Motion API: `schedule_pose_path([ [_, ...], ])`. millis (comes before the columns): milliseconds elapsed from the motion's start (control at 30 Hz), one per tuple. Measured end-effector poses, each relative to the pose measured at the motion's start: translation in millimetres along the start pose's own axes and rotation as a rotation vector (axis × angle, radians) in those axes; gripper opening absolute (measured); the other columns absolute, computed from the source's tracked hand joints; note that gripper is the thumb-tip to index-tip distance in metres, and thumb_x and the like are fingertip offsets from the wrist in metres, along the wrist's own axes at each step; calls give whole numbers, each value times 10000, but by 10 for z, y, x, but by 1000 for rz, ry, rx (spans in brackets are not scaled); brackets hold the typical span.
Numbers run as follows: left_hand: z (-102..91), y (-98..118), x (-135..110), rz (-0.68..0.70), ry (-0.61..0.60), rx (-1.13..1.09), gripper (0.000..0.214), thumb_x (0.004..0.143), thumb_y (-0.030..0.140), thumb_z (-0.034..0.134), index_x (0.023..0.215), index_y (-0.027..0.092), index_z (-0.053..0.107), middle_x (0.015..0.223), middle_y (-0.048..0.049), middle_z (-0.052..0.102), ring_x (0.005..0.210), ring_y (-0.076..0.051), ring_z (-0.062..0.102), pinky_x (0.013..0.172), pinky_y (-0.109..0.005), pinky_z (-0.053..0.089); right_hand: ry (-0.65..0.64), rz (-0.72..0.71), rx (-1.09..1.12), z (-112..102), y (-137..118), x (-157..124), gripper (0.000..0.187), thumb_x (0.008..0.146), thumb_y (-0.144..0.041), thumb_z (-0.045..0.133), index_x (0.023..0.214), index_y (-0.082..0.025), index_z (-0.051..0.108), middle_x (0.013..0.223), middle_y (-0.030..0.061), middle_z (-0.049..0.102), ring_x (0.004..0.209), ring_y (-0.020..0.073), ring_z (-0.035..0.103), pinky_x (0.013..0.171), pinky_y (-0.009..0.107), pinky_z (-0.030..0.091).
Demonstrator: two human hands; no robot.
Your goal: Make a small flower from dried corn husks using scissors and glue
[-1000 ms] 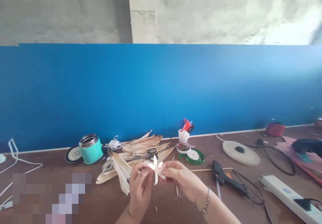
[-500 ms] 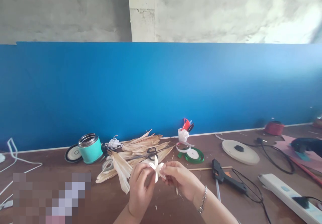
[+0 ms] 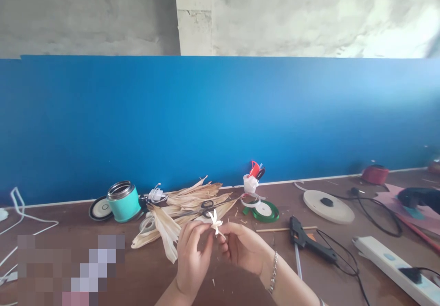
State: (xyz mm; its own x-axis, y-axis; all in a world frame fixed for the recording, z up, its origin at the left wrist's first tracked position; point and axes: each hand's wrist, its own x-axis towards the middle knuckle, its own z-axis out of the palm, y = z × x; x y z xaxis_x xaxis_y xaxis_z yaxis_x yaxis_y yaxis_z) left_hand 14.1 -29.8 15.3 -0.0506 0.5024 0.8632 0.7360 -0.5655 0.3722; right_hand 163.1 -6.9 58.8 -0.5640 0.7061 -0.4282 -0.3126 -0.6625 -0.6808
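A small cream flower (image 3: 215,222) with narrow petals, apparently made from husk strips, stands between my two hands above the table's front half. My left hand (image 3: 193,251) pinches it from the left, thumb and fingertips at its side. From the right, my right hand (image 3: 244,245) has its fingers closed at the flower's base, where a thin pale stem or strip shows. Dried corn husks (image 3: 168,237) lie just behind my left hand. Black-handled scissors (image 3: 207,205) rest on the husks. The flower's underside is partly hidden by fingers.
A turquoise jar (image 3: 124,208) and its lid (image 3: 101,208) stand at left. Behind are a cup of tools (image 3: 250,184) and green ribbon (image 3: 273,213). To the right lie a glue gun (image 3: 307,239), a white round lid (image 3: 328,209), a power strip (image 3: 392,260) and cables.
The flower has turned, so its petals look narrower and more side-on. My right hand has shifted its fingers lower and turned around the base; my left hand stays nearly in place.
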Motion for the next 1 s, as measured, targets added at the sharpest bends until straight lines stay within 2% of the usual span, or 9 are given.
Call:
schedule_pose_path([
  [267,-13,-3,-3,31,-17,-17,156,821,95,551,915,213,592,829,-36,625,814,-184,594,753,-322,466,-51,170,118,-16,-23,33,60,676,-144,532,629,-126,498,502,-63,469,419,39,433,459,160,294],
  [467,-2,-23,-11,52,-48,-15,178,811,67,557,914,206,600,828,-39,615,805,-182,577,741,-321,451,-68,222,173,-41,-27,67,77,686,-151,539,632,-134,487,487,-67,469,412,39,433,462,149,304],
  [867,-28,-20,2,70,-42,-49,185,808,51,550,895,206,602,857,-47,595,853,-184,567,763,-323,457,-41,126,111,-34,-39,39,42,671,-141,562,686,-120,530,512,-63,482,425,37,436,476,155,295],
  [1000,-14,-64,-20,37,-21,-98,192,811,56,546,901,213,608,876,-45,599,872,-186,569,765,-325,464,-23,34,26,-5,-32,13,68,659,-179,582,674,-125,543,522,-55,498,443,46,443,487,174,291],
])
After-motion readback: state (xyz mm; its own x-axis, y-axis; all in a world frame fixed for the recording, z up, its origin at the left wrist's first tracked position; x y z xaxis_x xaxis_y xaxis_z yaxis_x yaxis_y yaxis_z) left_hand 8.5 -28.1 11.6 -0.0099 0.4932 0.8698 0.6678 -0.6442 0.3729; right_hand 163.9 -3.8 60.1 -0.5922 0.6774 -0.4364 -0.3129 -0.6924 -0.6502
